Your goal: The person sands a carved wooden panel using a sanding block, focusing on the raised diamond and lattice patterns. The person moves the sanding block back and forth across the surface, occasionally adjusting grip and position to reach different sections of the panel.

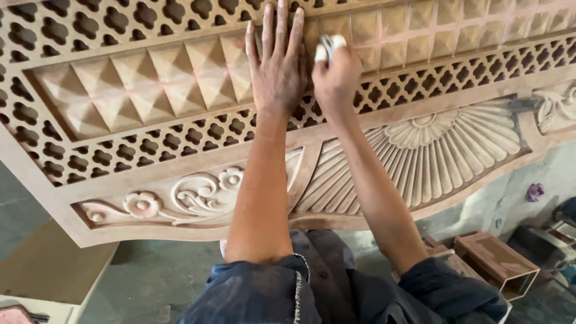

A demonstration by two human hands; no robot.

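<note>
Two hands on carved wooden panel [420,150]: left hand [277,66] flat, fingers spread w/ nothing held (bracing panel); right hand [336,75] clenched on white sanding pad [327,47], pressed to pyramid-relief band [150,84].

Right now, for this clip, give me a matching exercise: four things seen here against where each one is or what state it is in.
Things:
1. left hand
2. right hand
3. fan carving
4. purple rag

Places or states:
A. on the floor, far right
B. flat, fingers spread on the carved panel
C. closed on a small white pad
D. below the lattice strip, right of the forearms

Pairs: 1-B, 2-C, 3-D, 4-A
</note>
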